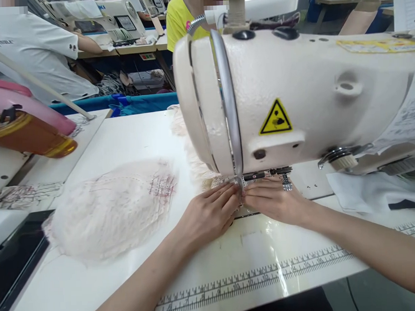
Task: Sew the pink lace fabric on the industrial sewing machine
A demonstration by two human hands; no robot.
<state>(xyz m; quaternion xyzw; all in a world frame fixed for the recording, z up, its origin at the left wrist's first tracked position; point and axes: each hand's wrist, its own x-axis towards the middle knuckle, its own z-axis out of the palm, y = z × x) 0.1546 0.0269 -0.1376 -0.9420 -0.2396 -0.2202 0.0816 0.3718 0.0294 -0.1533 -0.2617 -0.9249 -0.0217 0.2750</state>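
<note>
My left hand (212, 207) is closed at the needle area of a white sewing machine (300, 88), its fingers together on a cream lacy fabric (197, 162). That fabric runs back along the left side of the machine head. Facing it, my right hand (277, 200) pinches the fabric edge just below the black attachment (262, 175) by the presser foot. The fingertips of both hands almost meet there and hide most of the edge. Left of my hands, a separate pale gathered fabric piece (110, 209) with reddish stitching lies flat on the white table (135, 131).
A dark phone or tablet (20, 257) lies at the left edge. Above it are a pink bottle (32, 105) and an amber container (30, 134). White cloth (365, 193) sits at right. A printed ruler (249, 281) follows the front edge. Two people are at work beyond the table.
</note>
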